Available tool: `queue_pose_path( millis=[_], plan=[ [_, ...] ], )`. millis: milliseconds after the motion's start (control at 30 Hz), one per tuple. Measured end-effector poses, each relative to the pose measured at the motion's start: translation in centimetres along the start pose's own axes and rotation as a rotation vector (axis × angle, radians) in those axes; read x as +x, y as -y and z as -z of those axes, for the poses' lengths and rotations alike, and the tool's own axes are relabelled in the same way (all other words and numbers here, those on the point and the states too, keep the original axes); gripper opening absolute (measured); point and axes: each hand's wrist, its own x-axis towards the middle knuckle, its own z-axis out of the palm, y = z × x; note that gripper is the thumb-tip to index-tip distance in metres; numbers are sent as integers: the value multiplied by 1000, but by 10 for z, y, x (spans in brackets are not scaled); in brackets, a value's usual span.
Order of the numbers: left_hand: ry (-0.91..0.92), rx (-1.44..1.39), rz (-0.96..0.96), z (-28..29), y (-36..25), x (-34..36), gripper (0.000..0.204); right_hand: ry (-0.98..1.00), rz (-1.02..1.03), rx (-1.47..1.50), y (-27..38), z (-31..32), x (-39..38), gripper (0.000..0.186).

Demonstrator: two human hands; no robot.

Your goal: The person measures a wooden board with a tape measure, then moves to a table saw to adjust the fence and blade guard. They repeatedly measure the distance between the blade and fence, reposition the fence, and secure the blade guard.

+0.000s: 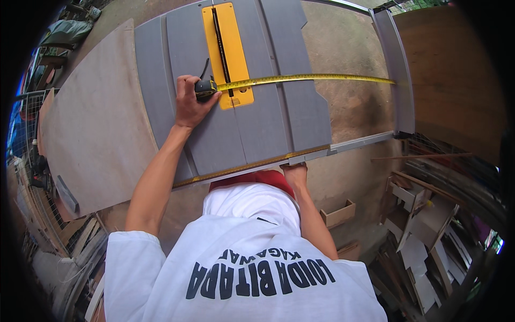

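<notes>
My left hand is closed around the black and yellow case of a tape measure, resting over the grey table saw top. From the case a yellow blade stretches right across the yellow throat plate and an open gap. Its far end meets the grey rip fence. A dark slot runs along the throat plate. Under the front rail my right hand is curled at the table's edge; what its fingers grip is hidden.
A plywood sheet adjoins the table's left side, with a dark flat tool on it. A brown board lies beyond the fence. Wood offcuts are piled at lower right, near an open wooden box on the floor.
</notes>
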Motion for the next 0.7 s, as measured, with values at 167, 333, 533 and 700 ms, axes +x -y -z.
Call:
queue_pose_path(
  millis=[167, 333, 533, 700],
  plan=[
    [-35, -17, -16, -5, 3, -4, 62, 4, -6, -100, -12, -1, 4, 45],
    [-68, 14, -66, -6, 3, -3, 65, -19, -127, -120, -37, -11, 16, 47],
    [-85, 90, -22, -4, 7, -10, 64, -36, -19, -139, -2, -8, 3, 33],
    [-69, 69, -10, -9, -4, -6, 66, -26, 22, -135, 7, 2, -5, 38]
  ],
)
